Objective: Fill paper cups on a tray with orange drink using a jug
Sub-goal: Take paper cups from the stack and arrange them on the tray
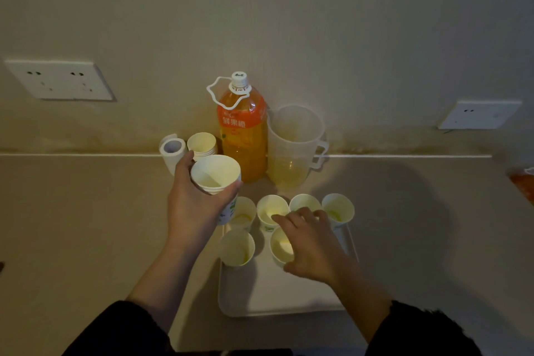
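Left hand gripped cup stack beside tray; right hand, fingers curled, over filled cups, grip unclear; jug behind, untouched.

Far right of the jug, an orange object is cut off. The right hand partly hides one cup; grip undeterminable.

The paper cups look matt, with thin rolled rims. The tray is smooth white plastic with a dull finish. The jug is frosted, translucent plastic. The bottle is clear, glossy plastic with a shiny film label. The counter is smooth and matt. The sleeves are dark cloth.
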`<state>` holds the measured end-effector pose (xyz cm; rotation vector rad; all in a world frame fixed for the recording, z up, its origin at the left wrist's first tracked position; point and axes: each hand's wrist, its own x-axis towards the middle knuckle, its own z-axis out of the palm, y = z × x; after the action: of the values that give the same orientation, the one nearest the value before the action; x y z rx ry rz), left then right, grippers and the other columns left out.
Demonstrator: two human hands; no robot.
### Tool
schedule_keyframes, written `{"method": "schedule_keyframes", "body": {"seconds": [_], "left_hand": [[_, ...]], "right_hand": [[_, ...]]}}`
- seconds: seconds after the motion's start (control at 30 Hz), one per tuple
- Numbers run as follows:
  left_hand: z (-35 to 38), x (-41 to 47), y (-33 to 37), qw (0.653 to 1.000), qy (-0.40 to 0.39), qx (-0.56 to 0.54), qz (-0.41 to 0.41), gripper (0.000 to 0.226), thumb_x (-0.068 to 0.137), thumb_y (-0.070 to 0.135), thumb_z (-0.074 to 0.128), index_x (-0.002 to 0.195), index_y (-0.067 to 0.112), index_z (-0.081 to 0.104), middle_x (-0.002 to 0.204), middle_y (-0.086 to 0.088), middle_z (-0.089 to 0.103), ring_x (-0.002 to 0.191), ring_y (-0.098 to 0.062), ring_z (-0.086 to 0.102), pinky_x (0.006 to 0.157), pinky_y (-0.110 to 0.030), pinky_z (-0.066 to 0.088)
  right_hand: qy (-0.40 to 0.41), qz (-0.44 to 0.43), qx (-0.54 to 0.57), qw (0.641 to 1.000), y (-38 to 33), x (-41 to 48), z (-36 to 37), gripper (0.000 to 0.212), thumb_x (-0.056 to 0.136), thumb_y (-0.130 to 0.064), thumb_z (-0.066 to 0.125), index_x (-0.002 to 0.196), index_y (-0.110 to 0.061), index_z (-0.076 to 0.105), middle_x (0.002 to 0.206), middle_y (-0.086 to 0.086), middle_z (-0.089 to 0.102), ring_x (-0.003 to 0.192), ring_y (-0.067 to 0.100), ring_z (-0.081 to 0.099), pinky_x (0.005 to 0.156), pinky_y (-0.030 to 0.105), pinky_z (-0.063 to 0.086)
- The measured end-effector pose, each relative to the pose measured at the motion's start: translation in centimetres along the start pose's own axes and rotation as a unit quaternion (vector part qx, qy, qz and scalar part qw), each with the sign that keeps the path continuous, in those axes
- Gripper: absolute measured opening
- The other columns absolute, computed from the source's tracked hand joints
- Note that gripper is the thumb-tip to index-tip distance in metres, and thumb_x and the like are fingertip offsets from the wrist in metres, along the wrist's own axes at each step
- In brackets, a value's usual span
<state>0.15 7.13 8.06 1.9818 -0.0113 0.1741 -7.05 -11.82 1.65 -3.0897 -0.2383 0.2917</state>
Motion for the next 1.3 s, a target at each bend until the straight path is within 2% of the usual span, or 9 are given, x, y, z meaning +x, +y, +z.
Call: {"method": "schedule_keyframes", "body": {"seconds": [0.17,0.37,0.67,0.93,1.03,1.1,1.17,1.23,1.3], "left_hand": [[-0.4,-0.8,0.2,1.000,-0.006,0.000,0.001,0.085,0.066,0.030,0.084,0.137,0.022,0.038,0.117,0.012,0.048,0.108,-0.012,0.051,0.082,-0.027,0.045],[-1.1,-1.4,0.0,1.000,-0.009,0.003,-0.005,0.086,0.066,0.028,0.084,0.138,0.023,0.037,0.117,0.014,0.045,0.107,-0.008,0.047,0.082,-0.024,0.041],[-1.7,-1.9,0.1,1.000,-0.017,0.022,-0.013,0.090,0.065,0.030,0.083,0.140,0.023,0.035,0.121,0.012,0.045,0.113,-0.011,0.048,0.089,-0.030,0.044],[-1.6,-2.3,0.4,0.999,-0.034,0.028,-0.002,0.088,0.066,0.028,0.083,0.139,0.023,0.035,0.122,0.011,0.045,0.110,-0.009,0.046,0.087,-0.028,0.043],[-1.3,-2.3,0.3,0.999,-0.043,0.031,-0.005,0.091,0.065,0.031,0.083,0.140,0.023,0.033,0.133,0.003,0.048,0.118,-0.016,0.048,0.091,-0.034,0.046],[-0.8,-2.3,0.5,0.998,-0.053,0.027,-0.009,0.094,0.064,0.033,0.084,0.141,0.024,0.032,0.136,0.002,0.047,0.120,-0.018,0.049,0.095,-0.041,0.048],[-0.2,-2.4,0.7,0.998,-0.062,0.012,-0.004,0.095,0.061,0.034,0.085,0.140,0.026,0.032,0.131,0.005,0.049,0.117,-0.016,0.050,0.095,-0.043,0.048],[0.5,-2.7,1.1,0.997,-0.081,0.005,-0.002,0.097,0.060,0.033,0.086,0.140,0.029,0.031,0.127,0.010,0.049,0.114,-0.013,0.049,0.095,-0.039,0.047],[1.3,-3.0,1.4,0.994,-0.108,0.001,-0.002,0.100,0.059,0.035,0.087,0.141,0.030,0.029,0.129,0.009,0.051,0.115,-0.012,0.050,0.095,-0.036,0.046]], "right_hand": [[-0.010,0.004,0.019,1.000,-0.7,0.1,2.6,0.093,0.073,-0.047,0.069,0.147,-0.029,0.017,0.146,-0.005,0.033,0.131,0.024,0.029,0.103,0.046,0.022],[-0.017,0.016,0.027,0.999,-1.3,0.3,4.1,0.090,0.074,-0.045,0.068,0.147,-0.029,0.018,0.146,-0.004,0.031,0.133,0.024,0.027,0.107,0.049,0.015],[-0.002,0.051,0.060,0.997,-1.9,0.5,4.1,0.086,0.076,-0.050,0.066,0.146,-0.029,0.020,0.145,-0.003,0.031,0.132,0.023,0.029,0.108,0.045,0.018],[0.002,0.065,0.099,0.993,-2.0,0.0,4.3,0.097,0.066,-0.059,0.071,0.144,-0.030,0.020,0.148,-0.005,0.026,0.135,0.021,0.026,0.107,0.045,0.019],[0.066,0.089,0.088,0.990,-1.6,-0.1,2.8,0.086,0.068,-0.054,0.070,0.140,-0.025,0.033,0.141,0.001,0.039,0.128,0.027,0.040,0.102,0.049,0.030],[0.146,0.130,0.080,0.977,-1.3,0.0,1.1,0.069,0.064,-0.034,0.075,0.126,-0.018,0.050,0.123,0.007,0.055,0.108,0.033,0.057,0.086,0.050,0.043],[0.249,0.168,0.132,0.945,-0.9,0.5,-0.8,0.055,0.062,-0.019,0.072,0.114,-0.011,0.057,0.110,0.011,0.060,0.095,0.035,0.060,0.074,0.048,0.048],[0.320,0.164,0.238,0.902,-0.8,0.8,-3.6,0.046,0.073,-0.020,0.063,0.116,-0.006,0.057,0.112,0.012,0.059,0.100,0.032,0.058,0.081,0.045,0.048],[0.301,0.151,0.392,0.856,-0.9,0.8,-6.6,0.047,0.082,-0.030,0.064,0.125,-0.013,0.053,0.119,0.002,0.055,0.109,0.018,0.052,0.090,0.034,0.044]]}}
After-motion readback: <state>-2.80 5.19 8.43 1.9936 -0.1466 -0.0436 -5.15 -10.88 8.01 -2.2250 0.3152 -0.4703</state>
